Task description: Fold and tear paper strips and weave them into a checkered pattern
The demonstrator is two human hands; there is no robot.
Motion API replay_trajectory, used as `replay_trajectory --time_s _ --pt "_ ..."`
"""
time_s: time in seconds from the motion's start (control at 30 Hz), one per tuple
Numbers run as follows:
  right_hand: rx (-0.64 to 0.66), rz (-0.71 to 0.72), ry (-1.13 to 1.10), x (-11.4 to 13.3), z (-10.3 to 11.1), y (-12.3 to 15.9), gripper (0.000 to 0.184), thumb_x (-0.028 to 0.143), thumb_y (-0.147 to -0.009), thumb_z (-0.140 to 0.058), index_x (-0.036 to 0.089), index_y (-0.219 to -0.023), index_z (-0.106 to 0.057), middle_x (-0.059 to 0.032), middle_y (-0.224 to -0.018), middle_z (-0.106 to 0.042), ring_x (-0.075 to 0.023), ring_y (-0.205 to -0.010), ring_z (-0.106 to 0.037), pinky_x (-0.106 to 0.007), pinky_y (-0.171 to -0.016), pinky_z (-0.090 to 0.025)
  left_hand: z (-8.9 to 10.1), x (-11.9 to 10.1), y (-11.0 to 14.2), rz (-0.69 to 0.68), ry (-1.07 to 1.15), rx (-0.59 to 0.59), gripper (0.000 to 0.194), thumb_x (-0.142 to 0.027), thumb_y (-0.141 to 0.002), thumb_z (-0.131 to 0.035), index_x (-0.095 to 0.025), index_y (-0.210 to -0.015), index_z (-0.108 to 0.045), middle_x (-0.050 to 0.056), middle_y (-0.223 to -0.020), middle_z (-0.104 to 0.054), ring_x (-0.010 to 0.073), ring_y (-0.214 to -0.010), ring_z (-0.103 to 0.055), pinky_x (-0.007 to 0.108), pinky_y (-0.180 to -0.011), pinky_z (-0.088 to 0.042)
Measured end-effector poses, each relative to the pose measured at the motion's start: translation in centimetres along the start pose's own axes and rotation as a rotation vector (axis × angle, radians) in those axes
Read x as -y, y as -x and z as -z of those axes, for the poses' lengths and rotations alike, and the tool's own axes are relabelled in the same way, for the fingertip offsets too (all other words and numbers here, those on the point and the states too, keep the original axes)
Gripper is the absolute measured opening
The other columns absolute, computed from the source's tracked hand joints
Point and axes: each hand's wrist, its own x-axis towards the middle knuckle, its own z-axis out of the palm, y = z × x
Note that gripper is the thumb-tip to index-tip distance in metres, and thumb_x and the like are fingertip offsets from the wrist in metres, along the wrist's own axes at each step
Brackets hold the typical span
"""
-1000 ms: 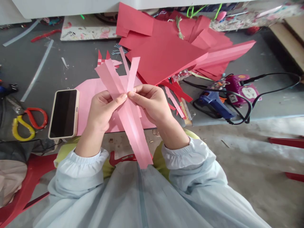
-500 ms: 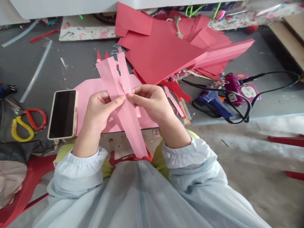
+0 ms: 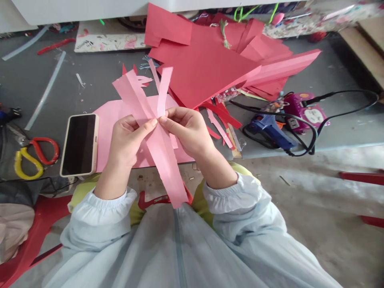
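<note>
My left hand (image 3: 124, 138) pinches a wide pink paper strip (image 3: 167, 172) at its gathered middle, thumb on top. The strip slants from upper left down to a free end over my lap. At that same gathered spot my right hand (image 3: 192, 132) is closed, thumb and fingertips pressing a narrow pink paper strip (image 3: 164, 88) against it. The narrow strip's free end sticks up and leans right; whether it passes round the back is hidden. Both hands are above a pink paper sheet (image 3: 108, 114) lying at the table's front edge.
A phone (image 3: 80, 144) and red-and-yellow-handled scissors (image 3: 37, 158) lie on the left. Behind are stacked red paper sheets (image 3: 207, 68). A blue glue gun (image 3: 271, 128) with a looping black cable and a purple box (image 3: 304, 114) lie on the right. Paper scraps (image 3: 220, 126) are beside my right hand.
The narrow strip's upper end has swung to the right, away from the wide strip. The wide strip has tilted slightly, its top moving left and its lower end dropping. Both hands stay pinched.
</note>
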Motion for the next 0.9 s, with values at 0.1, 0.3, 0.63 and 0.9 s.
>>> replay_trajectory --time_s 0.1,0.3,0.63,0.9 --pt "-0.021 0.011 0.037 0.1 0.1 0.1 0.04 0.054 -0.072 -0.083 0.018 -0.081 -0.07 0.0006 -0.073 -0.066 -0.0078 -0.061 -0.055 -0.021 -0.05 -0.043 0.2 -0.1 0.0 0.02 -0.022 -0.001 0.022 -0.037 -0.068 -0.088 -0.021 -0.078 -0.079 0.003 -0.077 -0.077 0.0201 -0.08 -0.075 0.032 -0.072 -0.06" --pt "-0.051 0.021 0.046 0.2 0.2 0.1 0.035 0.049 -0.072 -0.084 0.017 -0.08 -0.072 0.0004 -0.074 -0.068 -0.0078 -0.062 -0.057 -0.022 -0.053 -0.046 0.9 -0.5 -0.1 0.018 -0.1 0.051 0.018 -0.034 -0.066 -0.089 -0.021 -0.075 -0.079 0.001 -0.072 -0.076 0.0157 -0.068 -0.07 0.027 -0.061 -0.056" --pt "0.008 -0.021 0.062 0.3 0.5 0.2 0.038 0.049 -0.066 -0.088 0.017 -0.077 -0.07 0.0004 -0.07 -0.066 -0.0088 -0.061 -0.055 -0.022 -0.05 -0.045 1.0 -0.1 -0.1 -0.002 -0.118 0.034 0.014 -0.029 -0.066 -0.088 -0.022 -0.075 -0.08 0.001 -0.074 -0.077 0.0133 -0.065 -0.068 0.023 -0.058 -0.054" --pt "0.012 0.011 0.005 0.1 0.2 0.1 0.036 0.05 -0.071 -0.085 0.018 -0.077 -0.069 0.0016 -0.07 -0.065 -0.0078 -0.063 -0.055 -0.021 -0.053 -0.045 0.4 0.0 -0.1 -0.004 -0.028 0.02 0.018 -0.034 -0.067 -0.09 -0.023 -0.077 -0.08 0.003 -0.082 -0.079 0.0189 -0.08 -0.075 0.03 -0.072 -0.061"
